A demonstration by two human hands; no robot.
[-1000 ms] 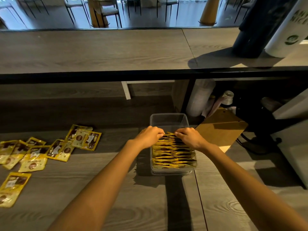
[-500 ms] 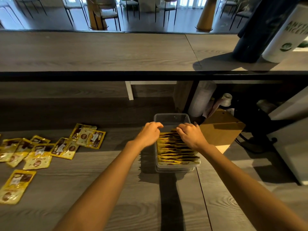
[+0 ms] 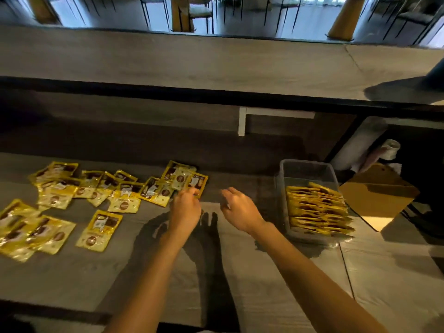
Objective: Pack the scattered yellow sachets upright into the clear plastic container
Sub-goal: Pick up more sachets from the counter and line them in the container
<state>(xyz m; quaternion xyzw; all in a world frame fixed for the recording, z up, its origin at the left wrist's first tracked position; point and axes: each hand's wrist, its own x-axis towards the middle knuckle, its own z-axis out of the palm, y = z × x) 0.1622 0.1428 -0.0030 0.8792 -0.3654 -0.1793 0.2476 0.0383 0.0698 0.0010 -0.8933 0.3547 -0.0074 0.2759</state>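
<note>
Head view, single frame. The clear container [image 3: 305, 162] sat on the bench [image 3: 216, 280] at centre right of the frame, with a row of packed sachets [image 3: 317, 209] standing on edge and leaning slightly, filling its near and middle part; the far end showed bare plastic, so room was left for more. The loose sachets [image 3: 96, 195] lay flat in an overlapping scatter across the left half of the frame, more than a dozen by rough count, some blurred at the far left edge. Judged progress: about half done, with a large share yet to be lifted and stood up. The left hand [image 3: 186, 207] was at the right end of the scatter, fingers curled onto the near edge of the nearest sachet [image 3: 199, 182]; whether a pinch had closed on it could not be told. The right hand [image 3: 240, 210] hung just beside it over bare bench, fingers loosely spread, holding nothing. The two hands were apart. The path from scatter to container ran rightward over unobstructed bench. Limits noted: the raised counter [image 3: 192, 63] overhung the back of the bench, a cardboard sheet [image 3: 377, 198] lay just right of the container, and the container's rim must be cleared on each drop.
</note>
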